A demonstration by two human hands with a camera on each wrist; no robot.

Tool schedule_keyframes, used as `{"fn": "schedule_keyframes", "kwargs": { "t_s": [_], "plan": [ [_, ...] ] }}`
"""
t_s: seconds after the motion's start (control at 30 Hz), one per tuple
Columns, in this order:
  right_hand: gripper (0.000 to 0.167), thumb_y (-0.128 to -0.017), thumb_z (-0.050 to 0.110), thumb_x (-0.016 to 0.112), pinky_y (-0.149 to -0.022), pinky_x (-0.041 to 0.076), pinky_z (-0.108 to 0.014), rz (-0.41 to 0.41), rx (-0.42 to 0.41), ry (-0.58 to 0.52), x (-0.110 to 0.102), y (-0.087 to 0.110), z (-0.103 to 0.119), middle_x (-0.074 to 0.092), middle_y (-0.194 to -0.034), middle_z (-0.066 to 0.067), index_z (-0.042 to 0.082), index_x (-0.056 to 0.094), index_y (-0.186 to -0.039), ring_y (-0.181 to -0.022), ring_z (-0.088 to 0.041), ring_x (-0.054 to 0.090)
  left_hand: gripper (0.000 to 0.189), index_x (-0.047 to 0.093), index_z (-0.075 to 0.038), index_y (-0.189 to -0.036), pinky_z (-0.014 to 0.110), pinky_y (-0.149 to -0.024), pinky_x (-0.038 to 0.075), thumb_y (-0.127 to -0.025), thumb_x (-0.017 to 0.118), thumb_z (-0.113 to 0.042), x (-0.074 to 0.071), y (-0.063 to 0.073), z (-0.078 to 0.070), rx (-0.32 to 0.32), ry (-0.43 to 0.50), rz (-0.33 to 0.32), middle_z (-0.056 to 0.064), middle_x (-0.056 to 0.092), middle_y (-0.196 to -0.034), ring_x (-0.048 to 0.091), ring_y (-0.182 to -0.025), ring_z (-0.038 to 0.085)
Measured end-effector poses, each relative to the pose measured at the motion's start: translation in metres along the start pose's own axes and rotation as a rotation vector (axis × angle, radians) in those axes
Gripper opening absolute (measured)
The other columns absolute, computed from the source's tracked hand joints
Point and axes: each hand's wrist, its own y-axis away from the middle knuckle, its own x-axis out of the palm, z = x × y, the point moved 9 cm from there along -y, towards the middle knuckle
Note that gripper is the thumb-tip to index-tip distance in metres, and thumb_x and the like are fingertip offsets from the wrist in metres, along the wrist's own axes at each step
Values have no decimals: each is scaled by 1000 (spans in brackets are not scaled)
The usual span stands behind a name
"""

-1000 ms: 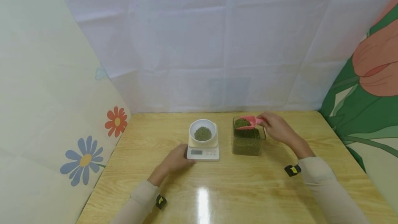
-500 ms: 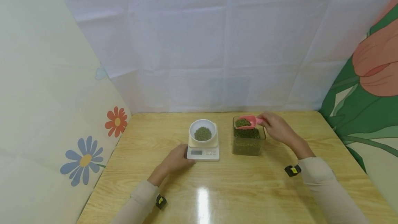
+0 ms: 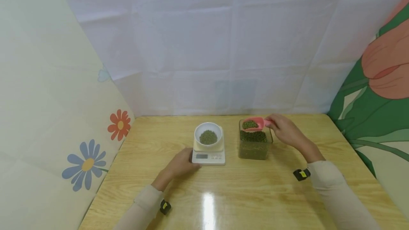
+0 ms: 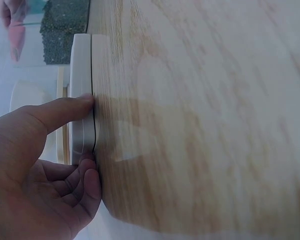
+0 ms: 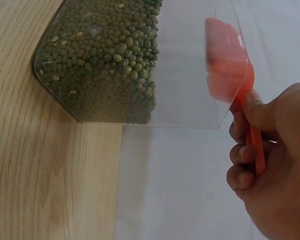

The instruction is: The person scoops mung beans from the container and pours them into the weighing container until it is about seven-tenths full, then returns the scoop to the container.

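My right hand [image 3: 285,129] grips the handle of a pink scoop [image 3: 260,124], fingers curled round it in the right wrist view. The scoop carries green mung beans [image 3: 250,125] and is held level at the top of a clear square container [image 3: 253,153]. More mung beans [image 5: 105,55] fill the container's lower part. To its left stands a white kitchen scale [image 3: 209,157] bearing a white bowl [image 3: 207,126] with a small heap of beans. My left hand [image 3: 183,163] holds the scale's near left corner, thumb on its front edge and curled fingers at its side in the left wrist view.
Scale and container stand side by side on a wooden table [image 3: 243,194], with a gap between them. A white cloth [image 3: 182,45] hangs behind the table. Flower-printed panels [image 3: 48,116] flank it on both sides.
The scoop with its beans has risen slightly and levelled over the container, with a little less in it than at first. My left hand and the scale stay put.
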Motion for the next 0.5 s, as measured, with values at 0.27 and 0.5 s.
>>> {"fn": "schedule_keyframes", "kwargs": {
  "t_s": [0.27,0.5],
  "plan": [
    [27,-112,17,53,-86,56,-56,0,4,-4,-3,-1,0,71,-110,-20,-5,67,-121,-100,-37,67,53,66,-12,-135,45,-99,60,-87,88,-23,0,1,0,-8,-19,6,4,74,-119,69,-104,16],
    [29,-113,19,51,-85,55,-54,7,9,1,-3,-3,2,70,-111,-19,-4,66,-124,-100,-34,66,53,66,-11,-135,44,-99,60,-88,87,-23,0,1,-1,-9,-10,12,4,74,-119,69,-103,16]
  ]
}}
